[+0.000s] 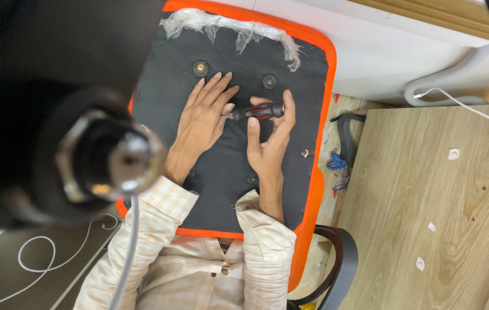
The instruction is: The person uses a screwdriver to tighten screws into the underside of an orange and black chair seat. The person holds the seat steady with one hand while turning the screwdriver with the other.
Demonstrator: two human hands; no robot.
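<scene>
Gripping a screwdriver [259, 111] by its red-and-black handle, the right hand [268, 140] curls its thumb and fingers around the tool while the left hand [203, 117] lies flat, fingers spread and holding nothing, on the black underside of an overturned chair seat [221, 172] edged in orange. The screwdriver's long axis runs level, from three o'clock at the handle end to nine o'clock at the shaft, and its metal tip points straight at the left hand, reaching the side of that hand's outermost finger; whether it touches cannot be told. The right hand is plainly the nearer one to the handle, which sits across the tops of its fingers at about twelve o'clock from the palm. Two round bolt fittings stand on the seat just beyond: one [201, 68] at twelve o'clock from the left fingertips, the other [269, 81] at twelve o'clock from the handle, just beside it. Crumpled clear plastic [227, 26] clings to the seat's far edge, and a wooden panel [434, 201] lies well apart at three o'clock.
</scene>
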